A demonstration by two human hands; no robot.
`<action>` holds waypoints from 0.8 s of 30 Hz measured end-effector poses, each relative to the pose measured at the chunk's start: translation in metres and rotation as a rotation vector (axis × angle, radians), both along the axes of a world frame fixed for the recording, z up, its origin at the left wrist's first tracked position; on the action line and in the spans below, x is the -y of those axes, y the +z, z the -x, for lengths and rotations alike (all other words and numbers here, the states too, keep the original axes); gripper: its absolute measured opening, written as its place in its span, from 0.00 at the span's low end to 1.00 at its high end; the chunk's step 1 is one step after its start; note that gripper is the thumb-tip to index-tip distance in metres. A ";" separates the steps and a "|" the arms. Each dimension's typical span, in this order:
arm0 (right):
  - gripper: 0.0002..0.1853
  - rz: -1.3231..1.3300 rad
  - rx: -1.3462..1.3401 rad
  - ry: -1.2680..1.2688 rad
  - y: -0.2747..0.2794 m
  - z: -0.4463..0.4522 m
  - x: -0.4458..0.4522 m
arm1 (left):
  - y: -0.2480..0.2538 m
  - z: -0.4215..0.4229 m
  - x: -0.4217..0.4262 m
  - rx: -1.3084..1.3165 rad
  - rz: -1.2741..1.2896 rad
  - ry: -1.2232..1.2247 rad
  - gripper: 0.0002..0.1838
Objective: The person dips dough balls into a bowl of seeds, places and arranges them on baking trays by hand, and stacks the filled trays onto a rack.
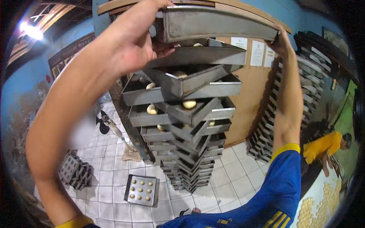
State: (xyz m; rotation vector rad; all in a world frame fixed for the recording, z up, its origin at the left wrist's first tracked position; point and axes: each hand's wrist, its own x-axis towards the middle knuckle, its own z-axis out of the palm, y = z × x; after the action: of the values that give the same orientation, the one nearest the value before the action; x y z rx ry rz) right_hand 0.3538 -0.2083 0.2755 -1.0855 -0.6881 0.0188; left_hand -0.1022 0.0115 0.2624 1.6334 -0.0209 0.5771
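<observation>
A deep metal baking tray (220,24) is held up high, above a tall stack of similar trays. My left hand (138,43) grips its left end, thumb near the top edge and fingers below. At the tray's right end, my right hand (280,42) is closed around the corner. The tray's inside is hidden from this angle. Beneath it the stacked trays (148,97) sit crosswise at alternating angles, with round pale dough balls (189,103) showing in several. I cannot tell whether the held tray touches the top of the stack.
On the tiled floor lies a tray (156,192) of dough balls. Left of it stands a low pile of trays (81,174), near a stand (121,133). Another tall tray stack (304,79) leans at right. A person in yellow (323,147) works beside a table with many dough pieces (315,209).
</observation>
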 end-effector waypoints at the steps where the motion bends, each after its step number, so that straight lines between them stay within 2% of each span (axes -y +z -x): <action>1: 0.31 -0.003 0.001 0.132 -0.006 -0.032 -0.023 | -0.005 -0.015 0.010 0.048 -0.011 0.101 0.27; 2: 0.30 -0.003 0.000 0.265 -0.013 -0.062 -0.044 | -0.007 -0.028 0.012 0.052 -0.017 0.120 0.27; 4: 0.28 -0.043 -0.110 0.366 -0.026 -0.114 -0.089 | -0.011 -0.052 0.011 0.058 0.032 0.298 0.26; 6: 0.28 -0.019 -0.183 0.314 -0.035 -0.130 -0.124 | -0.012 -0.065 0.013 0.027 0.029 0.351 0.25; 10: 0.31 0.123 -0.026 0.451 -0.040 -0.210 -0.170 | -0.021 -0.074 0.014 0.027 0.004 0.370 0.25; 12: 0.36 0.343 0.109 0.400 -0.037 -0.235 -0.186 | -0.024 -0.070 -0.008 -0.180 -0.123 0.210 0.25; 13: 0.40 0.246 0.066 0.238 -0.044 -0.234 -0.200 | -0.024 -0.068 -0.016 -0.229 -0.094 0.284 0.28; 14: 0.40 0.258 0.074 0.246 -0.050 -0.234 -0.202 | -0.019 -0.062 -0.026 -0.330 -0.141 0.368 0.31; 16: 0.40 0.165 0.111 0.200 -0.055 -0.237 -0.196 | -0.019 -0.039 -0.037 -0.333 -0.153 0.425 0.37; 17: 0.39 0.088 0.140 0.065 -0.058 -0.216 -0.184 | -0.026 -0.024 -0.047 -0.320 -0.134 0.429 0.37; 19: 0.46 -0.074 0.191 -0.097 -0.080 -0.219 -0.148 | -0.046 0.017 -0.079 -0.174 -0.330 0.379 0.44; 20: 0.37 -0.129 0.250 -0.221 -0.096 -0.169 -0.131 | -0.066 0.049 -0.111 -0.121 -0.376 0.310 0.49; 21: 0.28 -0.172 0.303 -0.329 -0.122 -0.112 -0.105 | -0.087 0.082 -0.131 -0.145 -0.371 0.292 0.50; 22: 0.34 -0.140 0.286 -0.325 -0.156 -0.058 -0.093 | -0.111 0.118 -0.148 -0.180 -0.353 0.286 0.51; 23: 0.41 -0.108 0.270 -0.320 -0.190 -0.003 -0.079 | -0.143 0.156 -0.172 -0.230 -0.264 0.222 0.48; 24: 0.40 -0.103 0.192 -0.345 -0.233 0.020 -0.064 | -0.182 0.194 -0.196 -0.283 -0.166 0.160 0.45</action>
State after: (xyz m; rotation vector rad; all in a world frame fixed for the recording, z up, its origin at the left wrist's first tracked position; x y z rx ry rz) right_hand 0.3338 -0.1444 0.0423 -1.1024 -0.6577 -0.4177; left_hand -0.2962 0.2072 0.0803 1.8775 0.2791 0.4695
